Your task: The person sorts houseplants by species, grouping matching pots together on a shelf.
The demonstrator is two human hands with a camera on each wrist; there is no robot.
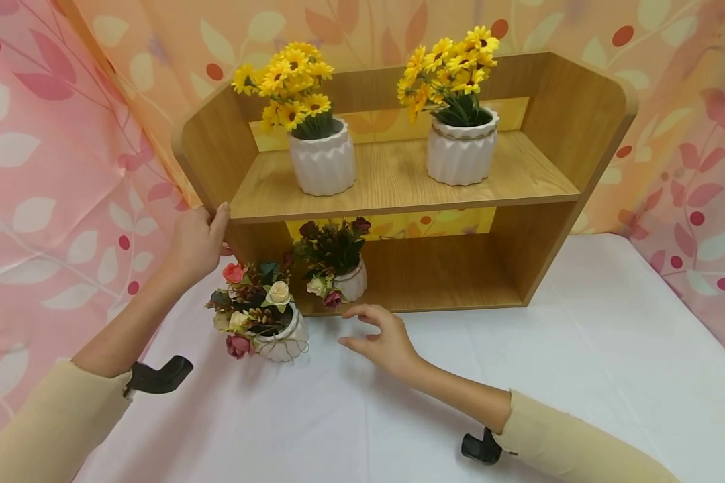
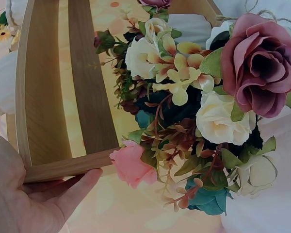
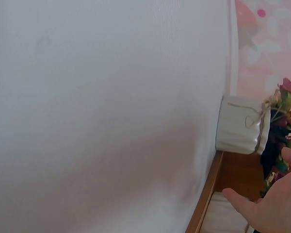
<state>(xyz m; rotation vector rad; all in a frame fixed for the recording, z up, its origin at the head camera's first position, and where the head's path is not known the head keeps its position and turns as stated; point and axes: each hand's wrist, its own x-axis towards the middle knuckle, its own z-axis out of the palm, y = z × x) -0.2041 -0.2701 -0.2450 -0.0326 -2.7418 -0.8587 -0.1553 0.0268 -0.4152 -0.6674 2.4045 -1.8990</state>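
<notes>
My left hand [image 1: 196, 243] grips the left side panel of a two-tier wooden shelf [image 1: 405, 206]; in the left wrist view its fingers [image 2: 80, 193] reach around the panel's edge. Short of the lower tier, my right hand [image 1: 388, 341] is held with thumb and fingers spread apart around nothing. Nearest to it, a white pot of dark red roses [image 1: 352, 282] stands at the left end of that tier. A white pot of mixed roses [image 1: 285, 337], tied with twine, stands on the table in front of the shelf's left corner.
Two white pots of yellow daisies stand on the upper tier, one on the left [image 1: 323, 161] and one on the right [image 1: 462, 151]. A white cloth covers the table [image 1: 604, 376]. Patterned curtains [image 1: 42, 168] hang behind and at both sides.
</notes>
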